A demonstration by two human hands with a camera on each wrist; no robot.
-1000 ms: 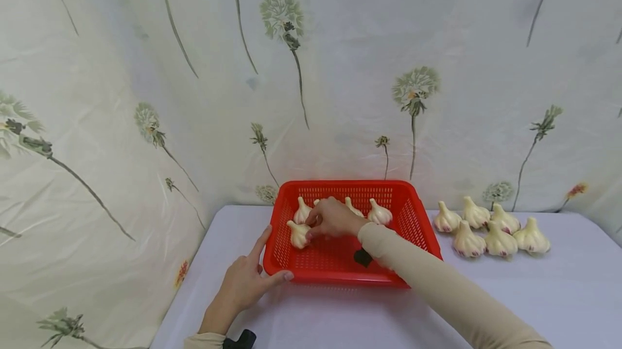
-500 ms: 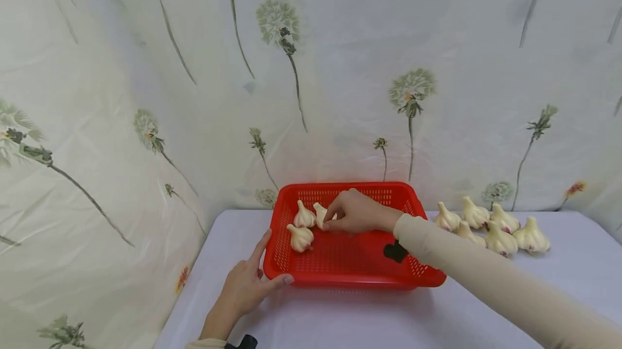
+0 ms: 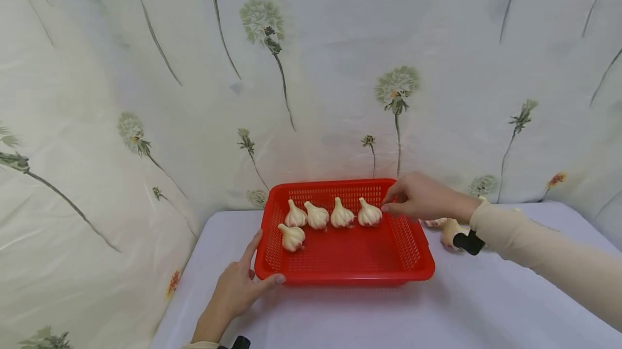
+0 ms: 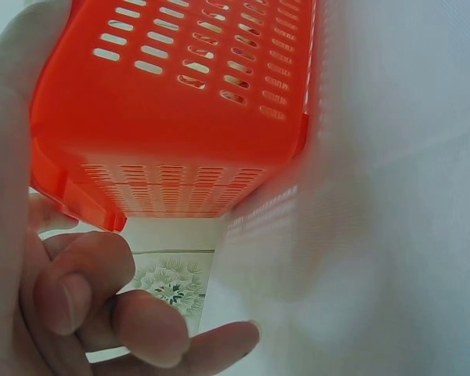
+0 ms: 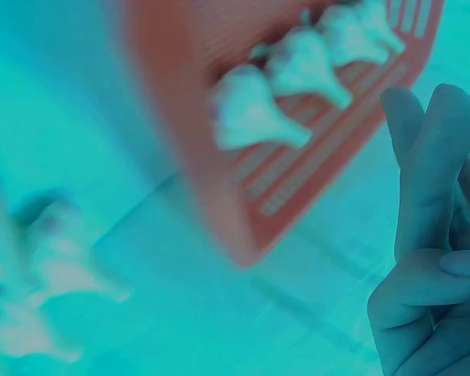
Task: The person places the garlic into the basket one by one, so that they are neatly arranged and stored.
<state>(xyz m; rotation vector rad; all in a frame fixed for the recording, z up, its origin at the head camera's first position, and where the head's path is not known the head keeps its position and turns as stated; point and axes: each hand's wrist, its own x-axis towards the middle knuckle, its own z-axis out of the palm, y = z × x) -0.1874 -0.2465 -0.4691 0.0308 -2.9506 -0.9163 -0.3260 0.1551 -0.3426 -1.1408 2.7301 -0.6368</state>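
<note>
R hand [image 3: 423,196]: you'd moved it right since ½ s ago, off the garlic row to the basket's far R corner; fingers loosely bent, free of any bulb.
Back row [image 3: 342,213]: 4 garlic bulbs, all showing now; your R hand hid some b4.
Front bulb [image 3: 292,237]: same spot as b4, in the basket's L part, just before the row.
L hand [image 3: 238,284]: same place; your thumb & pointer lay straight, resting at the basket's L near corner.
L wrist view: showed you the basket's slotted outside & your other L fingers, loosely curled.
R wrist view: showed more table bulbs [image 5: 59,251]; up top, your R sleeve [image 3: 544,252] hid most.
Red basket [image 3: 340,279]: far rim close to the flower cloth [image 3: 330,95]; red floor btwn row & near rim.
Table [image 3: 350,316]: bare strip btwn near rim & you.
</note>
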